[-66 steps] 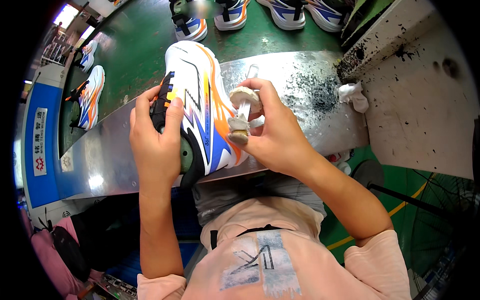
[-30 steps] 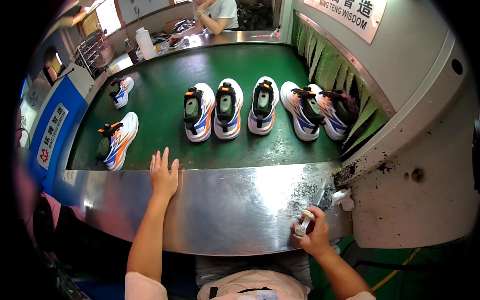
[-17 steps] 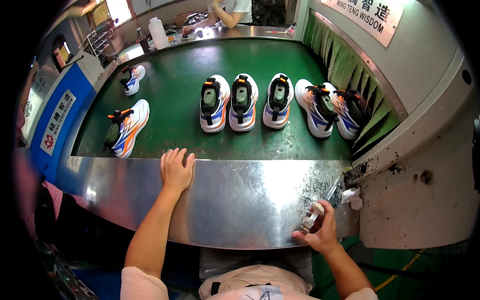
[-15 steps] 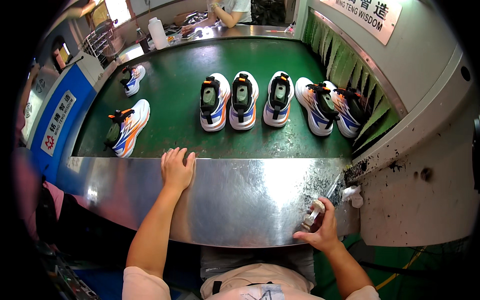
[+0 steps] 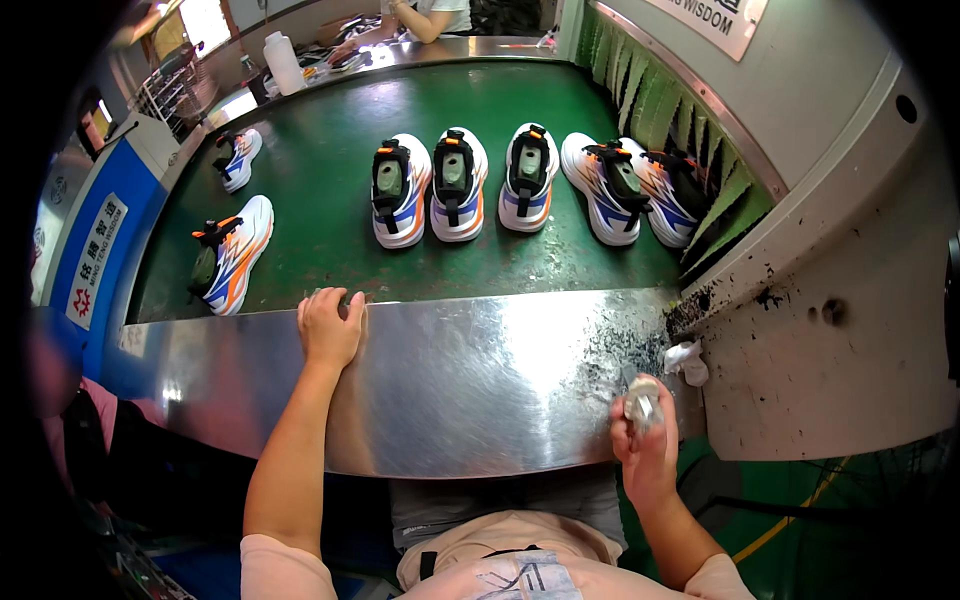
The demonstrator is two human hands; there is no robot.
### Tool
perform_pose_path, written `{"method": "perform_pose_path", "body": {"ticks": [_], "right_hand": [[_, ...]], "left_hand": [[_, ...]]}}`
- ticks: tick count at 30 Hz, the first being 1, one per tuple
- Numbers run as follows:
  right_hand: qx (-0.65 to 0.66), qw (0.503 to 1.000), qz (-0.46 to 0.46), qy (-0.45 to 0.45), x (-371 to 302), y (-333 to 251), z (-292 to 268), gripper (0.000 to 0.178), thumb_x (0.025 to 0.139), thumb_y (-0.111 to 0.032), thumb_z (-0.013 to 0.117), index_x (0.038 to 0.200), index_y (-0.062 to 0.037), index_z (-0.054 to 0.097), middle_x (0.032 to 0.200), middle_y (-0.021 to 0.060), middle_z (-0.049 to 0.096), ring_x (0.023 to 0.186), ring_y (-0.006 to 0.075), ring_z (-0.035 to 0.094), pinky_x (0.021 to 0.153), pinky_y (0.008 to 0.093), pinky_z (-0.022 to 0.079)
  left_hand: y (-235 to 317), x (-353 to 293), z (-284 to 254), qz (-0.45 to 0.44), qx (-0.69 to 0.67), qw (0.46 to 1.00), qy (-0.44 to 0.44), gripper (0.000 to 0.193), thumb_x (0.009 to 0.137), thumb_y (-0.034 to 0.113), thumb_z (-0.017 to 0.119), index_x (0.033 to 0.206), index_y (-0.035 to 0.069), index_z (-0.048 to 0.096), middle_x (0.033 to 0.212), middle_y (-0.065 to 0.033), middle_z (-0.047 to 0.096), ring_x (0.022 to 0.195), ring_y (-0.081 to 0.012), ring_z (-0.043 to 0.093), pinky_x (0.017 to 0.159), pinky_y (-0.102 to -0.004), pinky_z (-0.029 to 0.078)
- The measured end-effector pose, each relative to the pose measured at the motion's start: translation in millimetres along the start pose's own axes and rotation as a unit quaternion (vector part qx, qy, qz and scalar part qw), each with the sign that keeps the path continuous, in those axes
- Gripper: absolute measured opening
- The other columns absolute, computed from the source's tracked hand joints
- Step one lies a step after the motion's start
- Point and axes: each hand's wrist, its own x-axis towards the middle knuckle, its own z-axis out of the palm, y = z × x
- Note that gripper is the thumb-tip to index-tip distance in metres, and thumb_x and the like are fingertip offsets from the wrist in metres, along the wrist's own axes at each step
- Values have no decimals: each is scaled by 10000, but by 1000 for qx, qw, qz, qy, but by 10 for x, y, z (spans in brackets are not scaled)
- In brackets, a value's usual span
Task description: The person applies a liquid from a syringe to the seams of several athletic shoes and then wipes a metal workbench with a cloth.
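Note:
On the front edge of the green belt [image 5: 330, 275], at the seam with the metal ledge [image 5: 440, 400], rests my left hand [image 5: 330, 325], fingers stretched out and empty. My right hand [image 5: 648, 440] is wrapped round a small tool with a whitish handle and a shiny metal part [image 5: 643, 402], above the ledge's right end; its exact kind is unclear. Across the belt stand white, blue and orange sneakers on green lasts. Nearest my left hand is a sneaker [image 5: 238, 258] lying on its side. Two upright sneakers, one [image 5: 400, 195] beside another [image 5: 460, 185], stand farther right.
A third upright sneaker [image 5: 528, 180] and two tilted ones [image 5: 608, 190] stand toward the green strip curtain [image 5: 690, 130]. Crumpled white tissue [image 5: 686, 362] sits at the ledge's right end against the machine housing [image 5: 810, 340]. A white bottle [image 5: 284, 65] and another person's arm [image 5: 425, 22] are beyond the belt.
My right hand has turned upright and closed more fully round the tool. My left hand stays at the belt's edge. The whole view has shifted slightly; the sneakers keep their arrangement.

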Motion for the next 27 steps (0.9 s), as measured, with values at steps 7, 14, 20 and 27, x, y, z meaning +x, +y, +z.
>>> {"method": "perform_pose_path", "body": {"ticks": [7, 14, 20, 27], "right_hand": [[-250, 959, -126, -35, 123, 150, -132, 930, 664, -332, 857, 1373, -85, 308, 1091, 56, 527, 789, 99, 507, 663, 220, 442], [-331, 925, -187, -18, 267, 518, -355, 917, 664, -325, 848, 1359, -19, 333, 1013, 76, 547, 853, 168, 537, 759, 298, 469], [-316, 937, -150, 8, 191, 493, -251, 943, 663, -337, 849, 1373, -29, 309, 1020, 75, 519, 853, 165, 513, 737, 283, 453], [-322, 937, -137, 17, 222, 503, -225, 931, 653, -260, 836, 1380, -43, 296, 1059, 64, 485, 919, 168, 487, 798, 293, 436]], "left_hand": [[26, 0, -19, 1, 4, 1000, 12, 332, 838, 332, 621, 923, 14, 660, 970, -120, 647, 950, -294, 584, 939, -401, 393], [39, 2, 23, 6, -47, 997, 55, 309, 824, 275, 648, 967, 1, 654, 1061, -173, 634, 1020, -344, 580, 905, -416, 439], [-546, 114, -39, -199, -437, 862, 160, 231, 875, 163, 613, 1043, 8, 647, 1063, -98, 649, 989, -181, 608, 877, -290, 465], [-2114, 451, -680, -377, -380, 765, 360, 766, 805, 198, 705, 1412, -5, 284, 1306, -175, 489, 1175, -240, 504, 973, -331, 401]]}}
